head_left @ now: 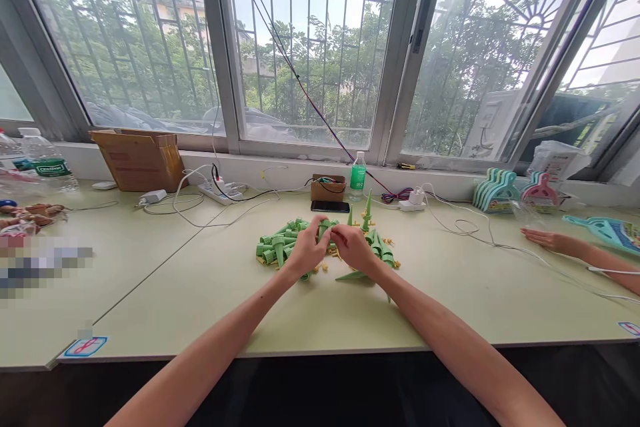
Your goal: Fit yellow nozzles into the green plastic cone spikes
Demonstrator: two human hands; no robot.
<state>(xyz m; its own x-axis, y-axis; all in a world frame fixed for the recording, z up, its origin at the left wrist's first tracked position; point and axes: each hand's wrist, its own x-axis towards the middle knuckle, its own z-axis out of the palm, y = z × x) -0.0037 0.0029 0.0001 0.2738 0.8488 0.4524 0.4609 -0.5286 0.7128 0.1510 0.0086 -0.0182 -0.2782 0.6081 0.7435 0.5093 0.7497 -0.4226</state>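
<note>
Green ribbed tubes (279, 250) are lying heaped on the tabletop (200, 300); beside them, your left hand (309, 248) is holding a green ribbed piece (326, 225). Your right hand (353, 247) is pinching narrowly against it, contents impossible to tell; green cones (367, 215) are standing beyond.

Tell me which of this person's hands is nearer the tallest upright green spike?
The right. The right hand is just in front of the spike, slightly to its left; the left hand is farther left.

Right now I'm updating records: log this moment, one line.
left hand: holds green plastic piece | right hand: meets left hand | beyond: black rectangular phone
</note>
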